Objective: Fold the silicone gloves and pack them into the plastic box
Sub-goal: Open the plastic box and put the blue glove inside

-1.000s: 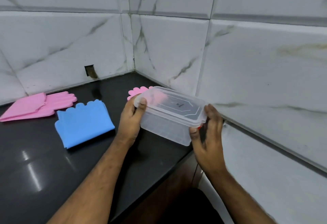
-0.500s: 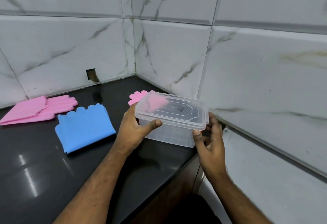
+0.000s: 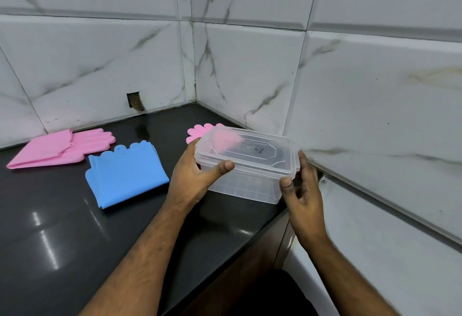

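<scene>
Clear plastic box (image 3: 246,168), with its lid (image 3: 247,149) still on, is now seen level at the right of centre of the frame, while one second earlier it was tilted between the hands. It seems to rest on the black worktop (image 3: 62,228) near the edge. The left hand (image 3: 192,175) is closed on its left side, thumb along the rim; the fingers of the right hand (image 3: 303,190) are loosely curled at the right corner under the lid, perhaps to lift it. No glove is packed yet: a pink glove (image 3: 60,149) lies at the left, a folded blue glove (image 3: 126,173) beside it, another pink glove (image 3: 200,130) behind the box.
</scene>
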Demonstrator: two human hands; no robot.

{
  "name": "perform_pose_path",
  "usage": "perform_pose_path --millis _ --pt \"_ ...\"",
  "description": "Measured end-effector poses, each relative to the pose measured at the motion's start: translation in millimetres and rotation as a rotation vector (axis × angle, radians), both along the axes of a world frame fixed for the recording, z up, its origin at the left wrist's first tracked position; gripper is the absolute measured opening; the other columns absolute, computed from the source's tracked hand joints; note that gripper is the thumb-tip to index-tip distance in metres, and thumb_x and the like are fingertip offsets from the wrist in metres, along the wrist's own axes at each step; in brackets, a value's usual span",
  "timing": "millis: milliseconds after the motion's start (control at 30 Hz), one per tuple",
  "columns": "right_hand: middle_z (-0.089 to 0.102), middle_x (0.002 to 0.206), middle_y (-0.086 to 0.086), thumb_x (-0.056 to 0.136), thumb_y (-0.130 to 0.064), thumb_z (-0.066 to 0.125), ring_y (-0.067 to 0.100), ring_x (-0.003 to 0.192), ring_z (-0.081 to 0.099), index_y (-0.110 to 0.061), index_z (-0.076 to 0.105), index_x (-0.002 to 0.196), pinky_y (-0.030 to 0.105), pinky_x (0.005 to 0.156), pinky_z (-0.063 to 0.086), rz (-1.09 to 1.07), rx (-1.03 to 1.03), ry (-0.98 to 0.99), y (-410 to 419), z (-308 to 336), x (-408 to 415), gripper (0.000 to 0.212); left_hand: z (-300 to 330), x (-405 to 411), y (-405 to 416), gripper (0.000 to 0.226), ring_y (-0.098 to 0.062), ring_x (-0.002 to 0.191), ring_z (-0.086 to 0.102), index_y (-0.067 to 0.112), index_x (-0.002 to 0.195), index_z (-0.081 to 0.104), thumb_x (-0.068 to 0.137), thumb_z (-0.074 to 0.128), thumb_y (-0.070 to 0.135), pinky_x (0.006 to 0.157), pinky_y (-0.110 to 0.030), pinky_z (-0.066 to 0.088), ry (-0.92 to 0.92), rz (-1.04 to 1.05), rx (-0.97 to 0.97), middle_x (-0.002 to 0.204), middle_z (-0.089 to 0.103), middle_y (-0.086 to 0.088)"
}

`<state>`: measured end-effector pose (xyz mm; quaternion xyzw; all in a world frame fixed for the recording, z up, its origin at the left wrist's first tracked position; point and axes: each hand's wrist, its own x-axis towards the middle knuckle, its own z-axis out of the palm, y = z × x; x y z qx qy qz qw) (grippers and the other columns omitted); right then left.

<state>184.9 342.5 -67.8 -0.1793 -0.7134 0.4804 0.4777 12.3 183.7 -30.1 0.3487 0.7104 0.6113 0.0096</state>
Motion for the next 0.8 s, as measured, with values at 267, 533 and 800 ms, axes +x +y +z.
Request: perform_pose_path --millis 267,533,800 --pt "0.046 0.128 -0.039 0.072 -0.091 0.054 -0.012 0.12 0.051 -0.032 0.036 0.158 0.004 0.089 0.043 -0.019 0.019 -0.096 -1.3 14.7 0.1 0.106 0.1 -8.1 1.3 0.103 0.029 0.114 0.049 0.048 0.148 0.043 0.058 0.067 0.092 0.087 0.003 0.038 -0.015 -0.031 0.033 0.12 0.055 0.053" --pt "0.021 0.143 -0.05 0.07 -0.095 0.047 -0.033 0.129 0.023 -0.039 0.018 0.162 0.002 0.098 0.028 0.048 0.031 -0.192 -2.9 18.8 3.6 0.112 1.9 -9.3 4.3 0.082 -0.014 0.127 0.045 0.043 0.143 0.054 0.078 0.036 0.091 0.119 -0.048 0.034 -0.089 0.08 0.117 0.124 0.054 0.009" --pt "0.044 0.137 0.003 0.077 -0.094 0.031 0.019 0.131 0.041 -0.024 0.039 0.152 0.036 0.104 0.047 -0.118 0.166 -0.257 3.6 37.4 10.5 0.103 14.9 5.3 8.4 0.058 -0.017 0.131 0.042 0.04 0.15 0.049 0.094 0.049 0.052 0.116 -0.049 0.036 0.198 0.087 0.181 0.133 0.043 0.006"
